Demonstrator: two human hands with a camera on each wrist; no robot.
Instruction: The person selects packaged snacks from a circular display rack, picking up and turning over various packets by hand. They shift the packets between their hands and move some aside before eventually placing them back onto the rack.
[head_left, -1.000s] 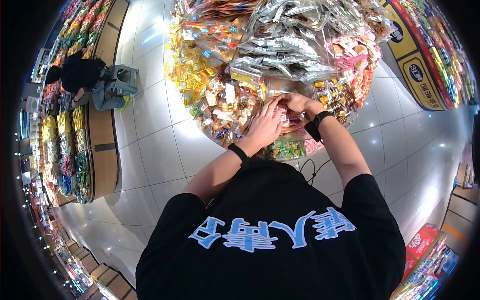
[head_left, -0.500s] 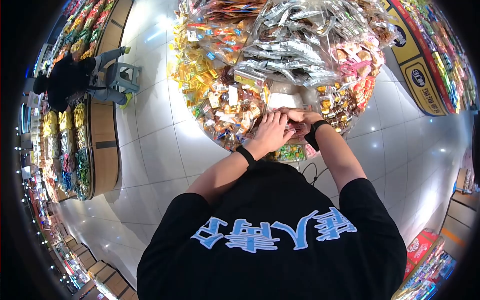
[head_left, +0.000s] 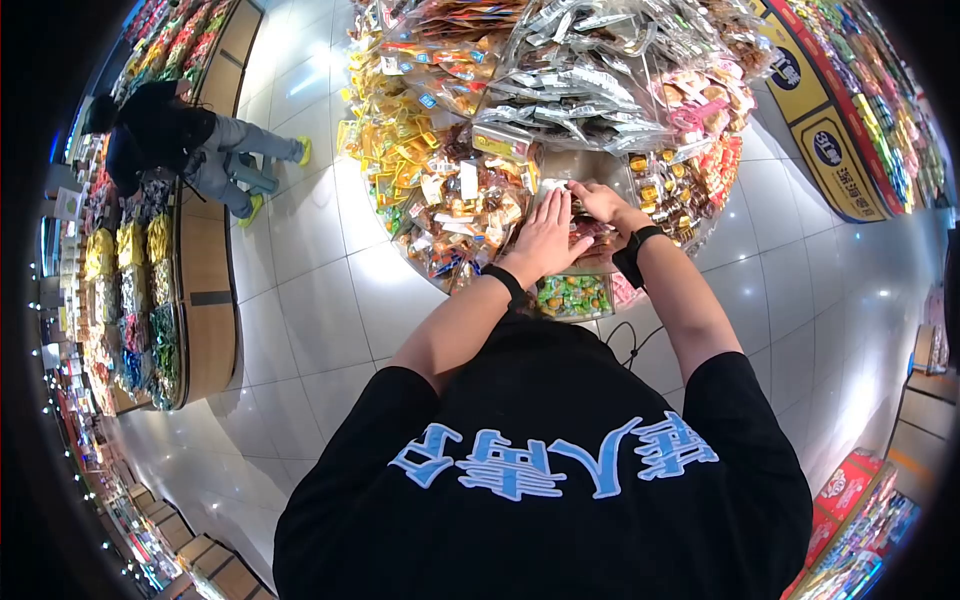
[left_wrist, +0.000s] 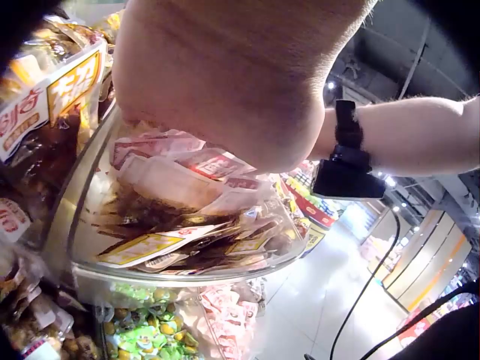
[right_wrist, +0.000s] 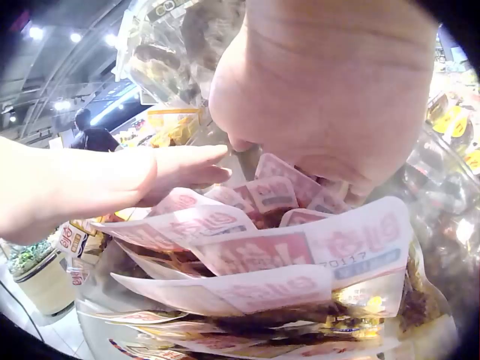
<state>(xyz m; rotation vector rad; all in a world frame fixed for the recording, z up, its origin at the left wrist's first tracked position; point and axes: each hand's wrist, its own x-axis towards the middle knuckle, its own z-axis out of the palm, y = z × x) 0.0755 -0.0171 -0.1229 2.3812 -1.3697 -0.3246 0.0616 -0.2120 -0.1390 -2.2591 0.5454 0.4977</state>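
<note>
Pale, red-printed packets [right_wrist: 300, 251] stand in leaning rows inside a clear bin [left_wrist: 187, 274], directly beneath the two hands. The step in hand appears to be settling or straightening these rows; the next move would call for the fingers to press the uneven tops into line without creasing them. The left hand [head_left: 543, 238] lies over the near rows, its grip flat, fingers extended, holding nothing visible. The right hand [head_left: 605, 205] bends downward among the packets; its fingertips are hidden, so whether its grip has hold of one cannot be told. Writing on the packets seems to include 创奇, and one bears digits apparently reading 70117. The same name seems to recur on a white-and-yellow card [left_wrist: 56, 97] in the adjoining section, with a large 大. Green packets [left_wrist: 154, 330] and pink packets [left_wrist: 225, 311] lie below the bin's front; silver packets [head_left: 570, 120] are heaped beyond it. Large pale-blue characters, 人 the clearest, cross the black shirt [head_left: 560, 540]. Farther right, a yellow sign [head_left: 840, 165] shows a dark oval logo and Chinese characters too distorted to transcribe surely.
</note>
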